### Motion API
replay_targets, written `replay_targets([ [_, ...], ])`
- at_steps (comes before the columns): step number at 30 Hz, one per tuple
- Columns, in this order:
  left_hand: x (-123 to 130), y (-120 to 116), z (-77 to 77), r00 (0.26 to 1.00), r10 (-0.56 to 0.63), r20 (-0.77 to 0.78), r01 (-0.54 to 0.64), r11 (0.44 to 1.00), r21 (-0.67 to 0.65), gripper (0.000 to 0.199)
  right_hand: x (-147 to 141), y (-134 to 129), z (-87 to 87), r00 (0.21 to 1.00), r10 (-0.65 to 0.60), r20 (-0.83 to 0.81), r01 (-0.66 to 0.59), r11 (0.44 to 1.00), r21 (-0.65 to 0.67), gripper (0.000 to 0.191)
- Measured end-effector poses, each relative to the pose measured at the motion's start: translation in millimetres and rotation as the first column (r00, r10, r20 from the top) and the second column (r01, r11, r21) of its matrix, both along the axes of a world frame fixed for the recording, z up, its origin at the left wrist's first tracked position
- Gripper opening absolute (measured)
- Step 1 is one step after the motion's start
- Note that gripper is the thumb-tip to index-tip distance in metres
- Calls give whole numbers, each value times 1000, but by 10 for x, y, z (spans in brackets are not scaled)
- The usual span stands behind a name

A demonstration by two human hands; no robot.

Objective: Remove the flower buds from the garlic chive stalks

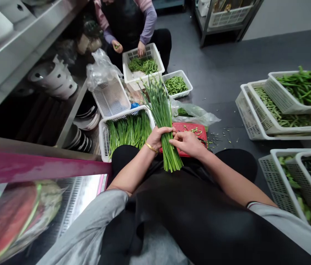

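Note:
My left hand (pixel 157 137) is wrapped around a thick bunch of flowering chives (pixel 161 106), which stands tilted over my lap, budded tips away from me and cut ends toward me. At the right side of the bunch, my right hand (pixel 188 143) is closed, thumb and forefinger pinching at the stems. Beneath the hands lies a red board-like surface (pixel 203 134) strewn with small green bits, partly hidden by my right hand. Left of the bunch, a white basket (pixel 104 141) holds more long green chives (pixel 129 130).
Opposite sits a person (pixel 125 22) with both hands at a white basket (pixel 157 55) of green pods. Stacked vegetable baskets (pixel 254 125) stand at the right. A metal shelf (pixel 34 40) and a pink-edged counter (pixel 42 167) border the left. Clear plastic (pixel 202 114) lies beyond the red surface.

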State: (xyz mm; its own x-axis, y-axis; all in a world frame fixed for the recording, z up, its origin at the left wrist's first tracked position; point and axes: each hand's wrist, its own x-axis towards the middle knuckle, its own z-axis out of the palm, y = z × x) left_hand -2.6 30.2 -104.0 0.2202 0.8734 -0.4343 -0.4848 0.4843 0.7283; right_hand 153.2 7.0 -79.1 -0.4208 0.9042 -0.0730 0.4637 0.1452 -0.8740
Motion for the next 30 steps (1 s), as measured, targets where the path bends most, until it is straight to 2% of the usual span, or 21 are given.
replay_targets([
  [4,-122,-70,-77,991,-73,111,80,995,-62,18,11,-199,-122,989,145,-41,-149,980,-130,31],
  [9,-164,-115,-77,975,-74,208,63,996,59,36,35,-397,-248,959,281,-47,-282,913,-296,27],
  [11,-153,-89,-17,978,-101,185,81,990,113,37,20,-367,-228,947,317,-48,-317,900,-300,26],
  [16,-144,-35,188,987,-160,-8,159,970,186,44,-5,-231,-121,892,452,31,-432,870,-238,22],
  [19,-118,-45,258,981,-192,-9,189,957,220,48,-2,-231,-98,848,525,77,-494,835,-243,22],
  [23,-88,-26,306,980,-197,4,188,939,288,45,112,-205,-128,821,557,125,-515,817,-262,20],
  [25,-99,12,332,980,-190,-56,198,921,334,42,224,-88,-143,856,494,150,-453,858,-240,25],
  [26,-109,32,346,976,-188,-109,214,912,350,39,279,0,-141,901,418,120,-388,897,-210,34],
  [28,-125,58,370,948,-222,-230,294,886,358,33,350,204,-106,978,200,-63,-207,969,-138,53],
  [30,-121,56,380,898,-312,-310,410,848,335,28,336,377,-28,947,49,-316,-83,992,-98,57],
])
